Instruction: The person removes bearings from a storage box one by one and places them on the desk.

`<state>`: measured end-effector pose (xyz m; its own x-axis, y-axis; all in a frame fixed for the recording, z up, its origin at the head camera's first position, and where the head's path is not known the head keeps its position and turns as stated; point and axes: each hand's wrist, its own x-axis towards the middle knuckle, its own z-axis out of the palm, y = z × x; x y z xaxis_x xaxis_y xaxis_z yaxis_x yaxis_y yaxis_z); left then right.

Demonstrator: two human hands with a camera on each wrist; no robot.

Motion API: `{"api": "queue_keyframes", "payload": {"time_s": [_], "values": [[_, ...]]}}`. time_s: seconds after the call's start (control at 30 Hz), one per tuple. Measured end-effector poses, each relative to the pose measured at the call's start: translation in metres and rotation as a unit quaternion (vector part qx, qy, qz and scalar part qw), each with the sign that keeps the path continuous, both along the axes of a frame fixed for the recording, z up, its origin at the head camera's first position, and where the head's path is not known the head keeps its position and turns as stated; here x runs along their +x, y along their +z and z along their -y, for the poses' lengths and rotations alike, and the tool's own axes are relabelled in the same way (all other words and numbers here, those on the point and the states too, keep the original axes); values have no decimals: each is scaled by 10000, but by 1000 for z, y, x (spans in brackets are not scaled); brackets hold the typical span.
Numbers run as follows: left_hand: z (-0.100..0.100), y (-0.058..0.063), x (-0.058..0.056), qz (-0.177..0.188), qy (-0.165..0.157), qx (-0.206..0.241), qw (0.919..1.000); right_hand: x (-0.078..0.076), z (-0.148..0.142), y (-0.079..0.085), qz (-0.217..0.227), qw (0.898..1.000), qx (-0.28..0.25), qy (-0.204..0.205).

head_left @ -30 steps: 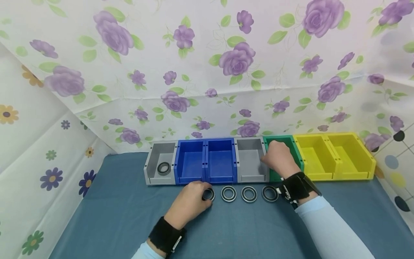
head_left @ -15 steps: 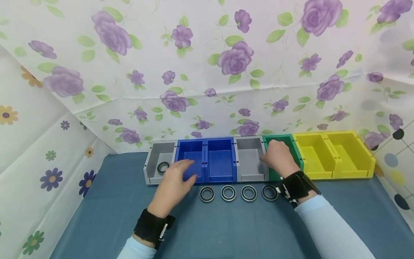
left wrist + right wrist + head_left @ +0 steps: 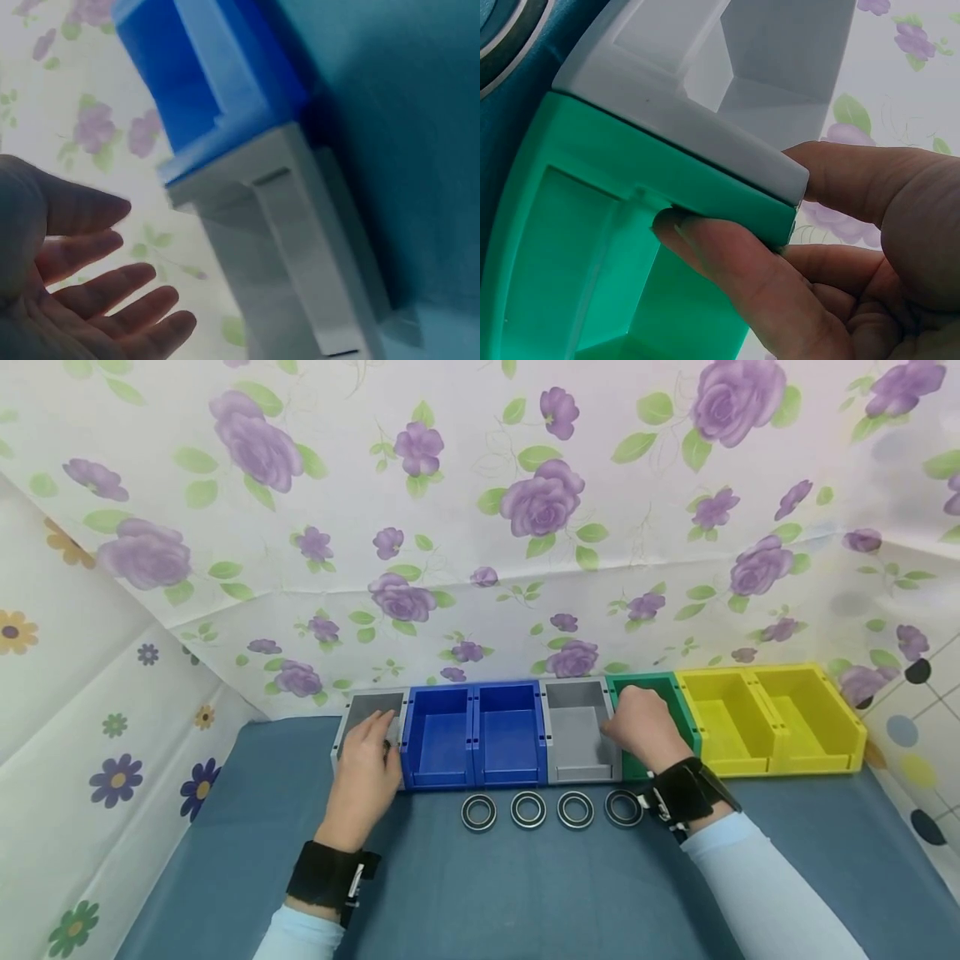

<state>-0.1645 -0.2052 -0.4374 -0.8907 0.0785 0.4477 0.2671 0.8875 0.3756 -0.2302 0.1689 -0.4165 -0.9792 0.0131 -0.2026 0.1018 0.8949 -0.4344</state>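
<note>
My left hand [image 3: 363, 772] hovers over the leftmost grey bin [image 3: 378, 702], its fingers apart and nothing between them. In the left wrist view the fingers [image 3: 127, 289] are beside that bin's edge. Only a dark bit of the bearing [image 3: 387, 747] inside it shows past the hand. My right hand [image 3: 647, 727] pinches the adjoining walls of the second grey bin [image 3: 581, 727] and the green bin [image 3: 654, 683]. The right wrist view shows the thumb on the grey side and a finger [image 3: 727, 251] inside the green bin.
Several ball bearings [image 3: 528, 810] lie in a row on the blue cloth [image 3: 510, 893] in front of the bins. Two blue bins [image 3: 510, 739] stand between the grey ones. Two yellow bins [image 3: 806, 718] end the row at right. A flowered sheet [image 3: 465, 527] hangs behind.
My left hand has let go of the leftmost bearing in the row and moved left, over the leftmost grey bin. That bearing stays on the cloth. The right hand keeps its hold.
</note>
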Motion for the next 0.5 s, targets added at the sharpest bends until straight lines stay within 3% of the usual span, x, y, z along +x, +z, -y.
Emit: {"api": "queue_keyframes", "payload": {"time_s": [0.27, 0.5], "values": [[13, -16, -7, 326, 369, 2, 9988, -1, -1, -2, 25, 10000, -8, -23], [21, -29, -11, 443, 325, 72, 9985, -1, -1, -3, -19, 10000, -49, -21]]}}
